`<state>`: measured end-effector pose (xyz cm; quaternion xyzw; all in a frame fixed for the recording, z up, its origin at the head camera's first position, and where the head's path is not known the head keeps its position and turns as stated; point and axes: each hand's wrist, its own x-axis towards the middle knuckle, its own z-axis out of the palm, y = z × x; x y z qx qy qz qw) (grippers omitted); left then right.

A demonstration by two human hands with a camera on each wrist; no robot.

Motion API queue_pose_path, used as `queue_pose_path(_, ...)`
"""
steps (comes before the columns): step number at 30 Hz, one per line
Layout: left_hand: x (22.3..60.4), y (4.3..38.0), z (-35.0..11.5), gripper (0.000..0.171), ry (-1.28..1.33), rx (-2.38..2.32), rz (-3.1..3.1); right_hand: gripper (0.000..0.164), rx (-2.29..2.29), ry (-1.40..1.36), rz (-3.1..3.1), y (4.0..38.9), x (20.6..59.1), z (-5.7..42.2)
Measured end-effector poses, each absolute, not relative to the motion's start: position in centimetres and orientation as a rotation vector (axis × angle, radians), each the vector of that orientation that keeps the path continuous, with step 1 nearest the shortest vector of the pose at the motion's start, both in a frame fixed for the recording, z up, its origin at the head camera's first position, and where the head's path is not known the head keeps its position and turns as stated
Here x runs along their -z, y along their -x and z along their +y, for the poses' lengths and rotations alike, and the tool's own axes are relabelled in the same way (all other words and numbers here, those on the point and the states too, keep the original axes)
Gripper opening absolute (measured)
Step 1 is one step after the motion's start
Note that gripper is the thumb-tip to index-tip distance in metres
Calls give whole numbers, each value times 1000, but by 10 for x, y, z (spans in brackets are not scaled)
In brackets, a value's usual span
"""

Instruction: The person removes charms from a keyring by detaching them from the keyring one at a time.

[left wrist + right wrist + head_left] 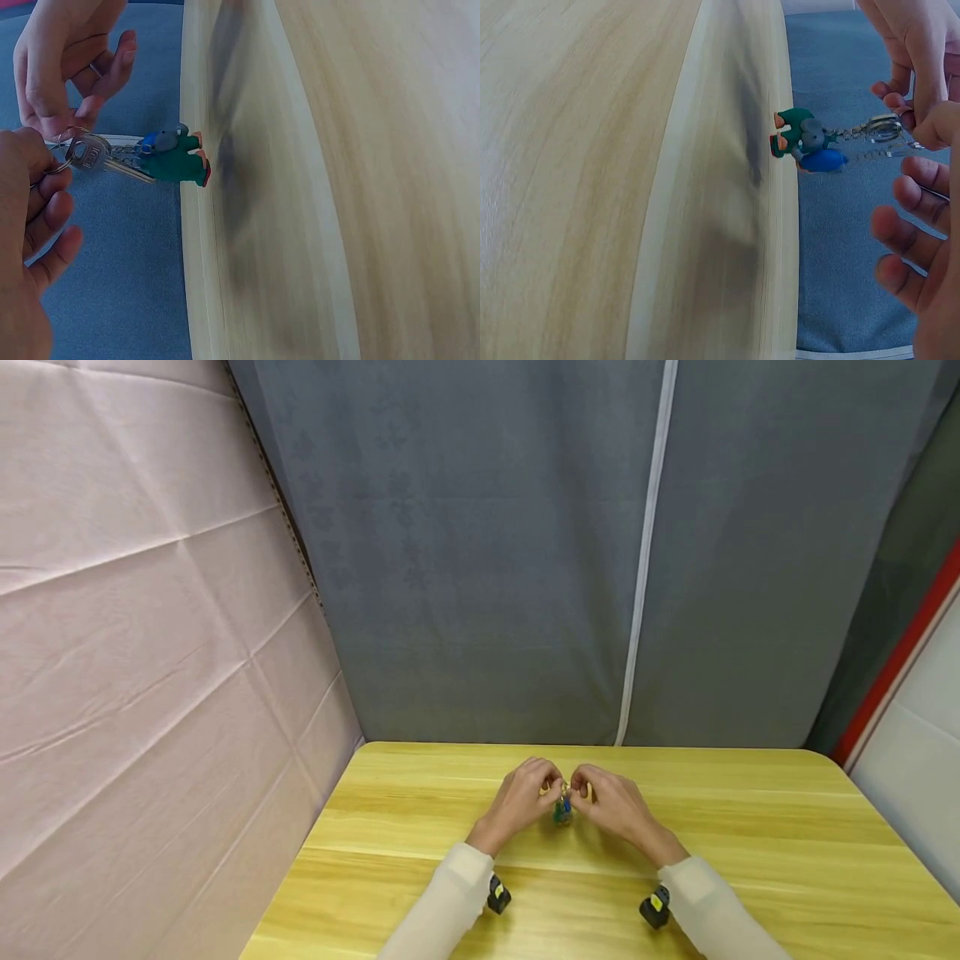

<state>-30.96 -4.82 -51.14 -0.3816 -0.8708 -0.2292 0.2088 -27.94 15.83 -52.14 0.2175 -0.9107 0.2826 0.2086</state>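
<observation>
A keychain hangs above the table between the two hands. Its green and blue figure charms (176,159) dangle on short chains, beside a silver key (91,154). Left thumb and forefinger pinch the split ring (61,159), the other fingers of the left hand (26,232) loosely bent below. From the opposite side, the right hand (613,802) brings thumb and forefinger together at the same ring. In the right wrist view, a blue charm (823,160) hangs beside the green one (793,124). The fingers partly hide the ring.
The wood-grain table (375,877) stretches under both arms. A grey curtain (480,568) rises behind its far edge, with pale pink cloth (150,652) to the left. Black wrist cameras (498,893) sit at the cream sleeve cuffs (465,864).
</observation>
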Motion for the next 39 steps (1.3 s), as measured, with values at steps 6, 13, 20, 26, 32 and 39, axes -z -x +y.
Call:
queue_pose_path(6, 513, 311, -47, 5, 1074, 635, -2403, 17, -770, -606, -2518, 281, 520, 156)
queue_pose_path(13, 512, 310, -45, 6, 1077, 645, -2419, 20, -762, -647, -2467, 283, 519, 156)
queue_pose_path(20, 511, 310, -40, 7, 1093, 578, -2412, 22, -745, -676, -2435, 284, 520, 157)
queue_pose_path(26, 512, 310, -40, 8, 1103, 573, -2413, 23, -747, -697, -2405, 283, 520, 156)
queue_pose_path(32, 513, 311, -41, 8, 1074, 557, -2432, 26, -732, -722, -2355, 282, 521, 156)
queue_pose_path(39, 512, 311, -44, 7, 1024, 594, -2461, 26, -724, -724, -2342, 281, 521, 156)
